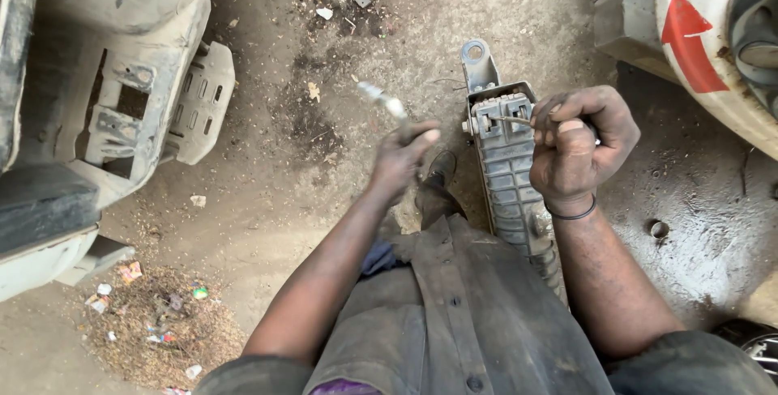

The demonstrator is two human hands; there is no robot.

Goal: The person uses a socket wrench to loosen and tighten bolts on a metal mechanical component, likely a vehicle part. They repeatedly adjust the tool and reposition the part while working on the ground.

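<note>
Presently: grey ribbed metal casting [512,176], upright on a dirt floor [267,160], worked with two hand tools.

Right hand [579,148] fisted around a thin metal rod [510,121] whose tip enters the bracket at the casting's top end; left hand [403,156] closed on a slim shiny tool [382,101] (blurred, kind uncertain), held off to the side and clear of the casting. Casting stands just ahead of the person's knees, near a dark shoe [438,180]. Judged heavy, rigid, grimy and possibly slippery; best gripped along the ribbed flanks, not by the thin eyelet tab.
</note>
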